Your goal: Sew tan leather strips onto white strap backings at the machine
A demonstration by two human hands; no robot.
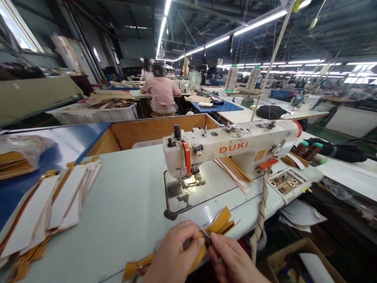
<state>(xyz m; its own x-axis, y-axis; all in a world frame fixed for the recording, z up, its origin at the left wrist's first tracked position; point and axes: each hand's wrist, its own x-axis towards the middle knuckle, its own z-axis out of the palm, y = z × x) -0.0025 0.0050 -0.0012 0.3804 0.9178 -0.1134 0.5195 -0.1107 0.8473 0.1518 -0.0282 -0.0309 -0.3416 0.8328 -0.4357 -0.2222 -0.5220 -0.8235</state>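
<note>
Pinched in my left hand (pixel 178 251) is a mustard-yellow leather-like piece (pixel 221 221), folded and layered with a pale edge. My right hand (pixel 231 255) is closed around a small slim metal tool (pixel 205 232), its tip against the piece by my left fingertips. Whether it is snips or tweezers I cannot tell. Both hands are close together at the table's front edge. A yellow strap (pixel 147 260) with a metal ring lies left of my left hand. Just beyond my hands stands a white sewing machine (pixel 235 141), its needle area lit.
Stacked white-and-yellow pieces (pixel 67 196) lie at the left. Strips (pixel 232 173) rest under the machine arm. A parts tray (pixel 287 181) holds metal rings at the right. A cloth-wrapped lever (pixel 262 212) hangs near the front edge. A person (pixel 161 92) sits farther back.
</note>
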